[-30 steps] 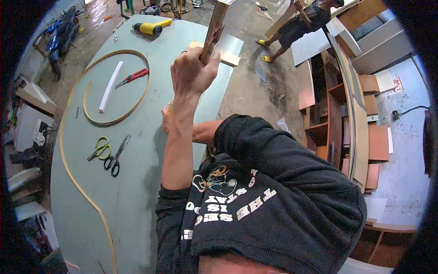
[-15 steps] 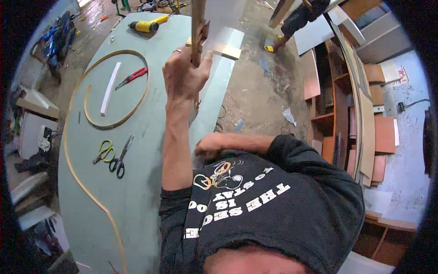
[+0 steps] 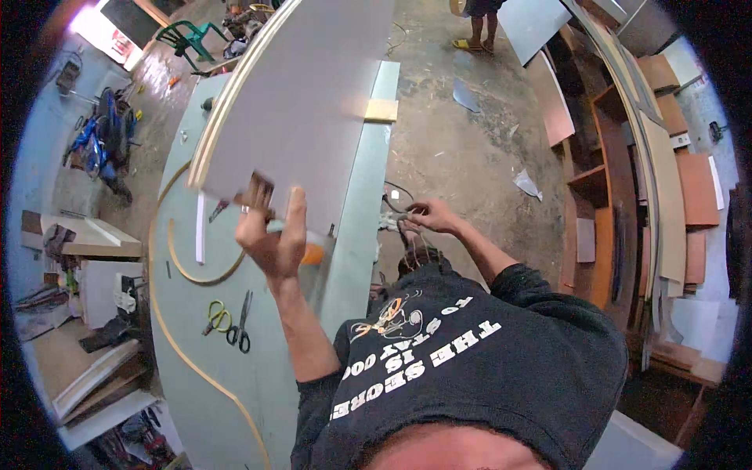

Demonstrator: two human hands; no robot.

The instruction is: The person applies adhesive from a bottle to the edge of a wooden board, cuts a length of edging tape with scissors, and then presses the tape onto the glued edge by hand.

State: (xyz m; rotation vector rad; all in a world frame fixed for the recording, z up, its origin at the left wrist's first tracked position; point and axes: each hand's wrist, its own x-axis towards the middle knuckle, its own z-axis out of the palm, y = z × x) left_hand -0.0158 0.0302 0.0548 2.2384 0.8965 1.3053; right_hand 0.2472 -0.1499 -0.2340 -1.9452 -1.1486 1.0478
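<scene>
My left hand [image 3: 272,243] is raised over the green table, its index finger stretched up and the others curled round a small brown piece [image 3: 262,188]. Motion blurs both. Just beyond it, a large grey panel [image 3: 301,94] with pale layered edges stands tilted over the table; whether the hand touches it cannot be told. Beside the left wrist is a blurred orange thing [image 3: 312,254], its kind unclear. To the right, past the table's edge, my right hand [image 3: 435,216] pinches a dark cord [image 3: 398,188] among pale, tangled strands. Its fingertips are small in view.
On the green table [image 3: 200,399] lie scissors [image 3: 241,325], a yellow-green handled tool [image 3: 218,317], a white strip [image 3: 200,231] and a long curling edging strip [image 3: 176,341]. A wooden block [image 3: 381,111] sits near the edge. Shelving [image 3: 599,184] stands right. A person [image 3: 479,31] stands beyond.
The panel, seen nearly edge-on before, now shows its broad grey face and covers the yellow tool. My left hand has come lower and nearer. My right hand has reached outward to the cord.
</scene>
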